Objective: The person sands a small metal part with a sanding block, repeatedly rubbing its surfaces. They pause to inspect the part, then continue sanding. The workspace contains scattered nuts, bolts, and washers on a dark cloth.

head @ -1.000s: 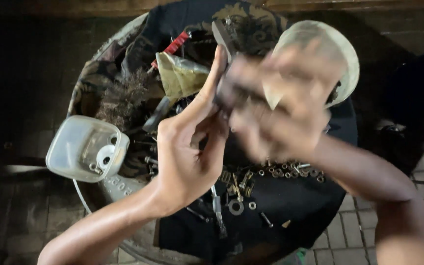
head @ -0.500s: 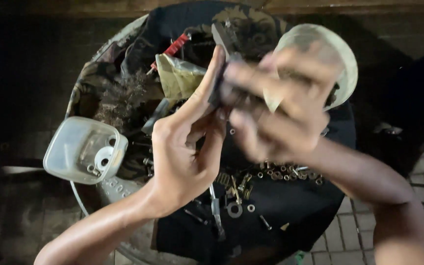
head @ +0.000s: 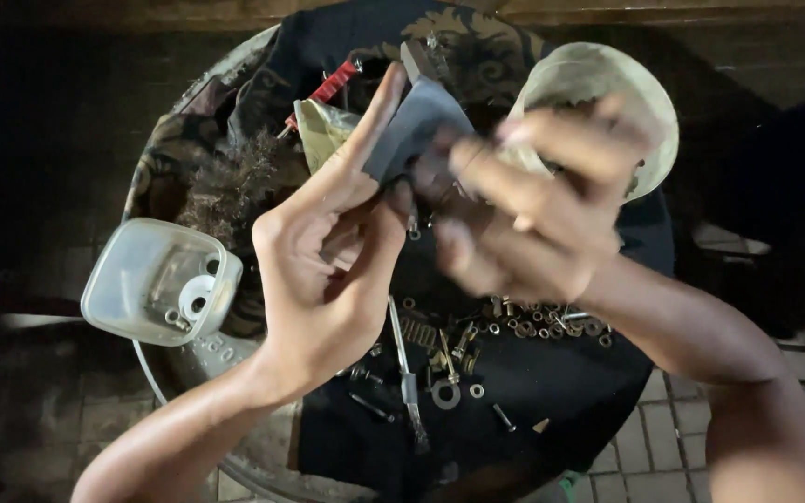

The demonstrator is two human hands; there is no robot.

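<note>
head view: both hands working over a round counter [head: 235,74] draped in dark cloth [head: 552,382].
left hand [head: 328,270]: pinching a dark flat part [head: 416,126], index finger pointing up.
right hand [head: 533,214]: blurred, curling onto the same part; grip unclear.
risk: part likely slipping and dropping into the loose screws [head: 524,321], scattering them.
packages: clear square tub [head: 160,279] at left edge, holding a white ring; round pale lid [head: 598,93] behind the right hand; no labels readable.

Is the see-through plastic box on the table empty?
No, the clear plastic box holds a white ring and a few small metal bits.
</note>
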